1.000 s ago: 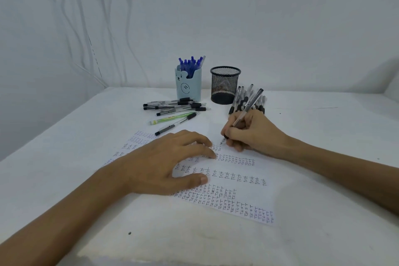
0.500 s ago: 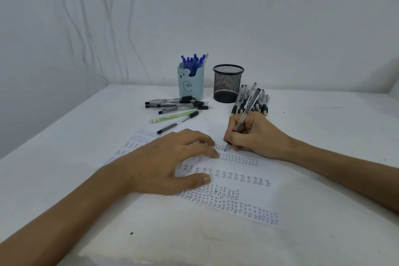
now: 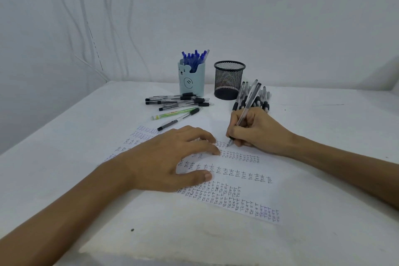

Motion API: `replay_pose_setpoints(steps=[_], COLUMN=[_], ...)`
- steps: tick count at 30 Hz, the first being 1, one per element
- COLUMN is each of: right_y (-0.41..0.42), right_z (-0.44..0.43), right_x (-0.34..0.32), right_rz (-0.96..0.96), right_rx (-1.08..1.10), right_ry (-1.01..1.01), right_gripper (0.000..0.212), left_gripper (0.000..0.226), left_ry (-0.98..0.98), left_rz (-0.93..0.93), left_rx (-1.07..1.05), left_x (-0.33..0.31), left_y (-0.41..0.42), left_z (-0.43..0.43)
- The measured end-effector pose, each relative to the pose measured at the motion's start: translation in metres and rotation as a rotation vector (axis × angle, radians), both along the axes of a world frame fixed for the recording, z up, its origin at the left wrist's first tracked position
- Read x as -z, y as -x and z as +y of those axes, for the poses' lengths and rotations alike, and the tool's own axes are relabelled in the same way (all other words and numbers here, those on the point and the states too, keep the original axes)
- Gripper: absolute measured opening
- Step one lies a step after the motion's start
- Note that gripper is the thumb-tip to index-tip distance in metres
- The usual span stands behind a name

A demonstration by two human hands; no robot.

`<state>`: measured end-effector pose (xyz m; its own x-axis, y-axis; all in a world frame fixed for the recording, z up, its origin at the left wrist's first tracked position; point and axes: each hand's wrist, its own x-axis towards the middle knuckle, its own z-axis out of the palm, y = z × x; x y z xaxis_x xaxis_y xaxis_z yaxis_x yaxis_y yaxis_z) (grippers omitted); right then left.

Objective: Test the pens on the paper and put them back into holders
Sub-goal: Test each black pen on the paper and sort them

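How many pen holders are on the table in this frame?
2. A light blue bear-face holder, with blue pens in it, stands at the back of the table. A black mesh holder stands just right of it, not touching. No others show.

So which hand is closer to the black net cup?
The right hand: it sits just in front of the black mesh holder, gripping a pen. The left hand lies on the paper, farther toward the person.
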<state>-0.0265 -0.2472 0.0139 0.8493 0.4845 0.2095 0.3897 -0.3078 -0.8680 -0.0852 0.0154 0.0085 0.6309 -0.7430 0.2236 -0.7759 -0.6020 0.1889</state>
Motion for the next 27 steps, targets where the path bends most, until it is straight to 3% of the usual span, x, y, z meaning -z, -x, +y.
replay_pose_setpoints(steps=[27], right_y=[-0.0016], right_z=[0.0004], right_x=[0.0008], right_rz=[0.002], right_rx=[0.035], right_ry=[-0.029], right_gripper=[0.014], left_gripper=[0.049], left_ry=[-0.002], left_rz=[-0.003], left_rx=[0.004], left_x=[0.0010], left_y=[-0.0016], left_z=[0.0007])
